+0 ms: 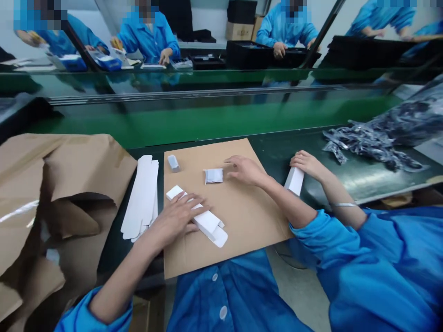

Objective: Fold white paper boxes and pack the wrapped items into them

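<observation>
A long white carton [207,222] lies slantwise on the brown cardboard sheet [249,221], its near-end flap open. My left hand [178,216] grips it from above, fingers across the top and thumb along the near side. My right hand [245,169] is open above the sheet with its fingers apart. Just left of those fingertips lies a small white packet [213,175], with a slight gap between them. Another small white-grey piece [173,163] stands near the sheet's far left corner.
Flat white carton blanks [140,198] are stacked left of the sheet, beside a large open cardboard box [79,170]. At right, a co-worker's hand [306,163] holds another white carton [295,180]. Plastic-wrapped dark parts [367,138] lie beyond. A green conveyor [207,117] runs behind.
</observation>
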The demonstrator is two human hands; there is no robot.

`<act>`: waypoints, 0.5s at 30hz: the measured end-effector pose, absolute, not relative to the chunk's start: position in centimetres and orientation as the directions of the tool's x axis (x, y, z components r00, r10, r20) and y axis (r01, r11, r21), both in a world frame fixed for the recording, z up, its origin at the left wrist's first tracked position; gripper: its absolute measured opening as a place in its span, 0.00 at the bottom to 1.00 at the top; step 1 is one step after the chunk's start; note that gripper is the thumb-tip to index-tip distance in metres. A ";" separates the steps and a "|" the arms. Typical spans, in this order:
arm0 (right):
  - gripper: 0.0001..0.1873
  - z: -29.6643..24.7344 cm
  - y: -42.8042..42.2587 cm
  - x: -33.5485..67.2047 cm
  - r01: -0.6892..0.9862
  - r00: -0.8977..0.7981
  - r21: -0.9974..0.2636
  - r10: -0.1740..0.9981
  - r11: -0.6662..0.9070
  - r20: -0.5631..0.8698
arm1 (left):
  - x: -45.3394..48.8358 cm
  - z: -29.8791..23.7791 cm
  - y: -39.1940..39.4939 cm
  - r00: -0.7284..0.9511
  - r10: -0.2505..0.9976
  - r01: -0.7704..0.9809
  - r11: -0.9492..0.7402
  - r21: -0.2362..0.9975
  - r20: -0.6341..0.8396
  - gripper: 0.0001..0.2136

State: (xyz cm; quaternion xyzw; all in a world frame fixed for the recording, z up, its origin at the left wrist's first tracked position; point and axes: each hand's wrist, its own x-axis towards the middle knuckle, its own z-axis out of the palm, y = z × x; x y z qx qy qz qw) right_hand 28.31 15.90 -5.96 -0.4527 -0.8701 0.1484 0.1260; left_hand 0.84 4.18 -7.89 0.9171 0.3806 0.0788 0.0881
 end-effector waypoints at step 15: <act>0.16 -6.3 15.5 29.1 0.806 -0.436 -0.424 0.899 0.412 0.045 | 0.0 -8.8 3.1 0.516 0.739 0.825 -0.565 -0.019 0.434 0.21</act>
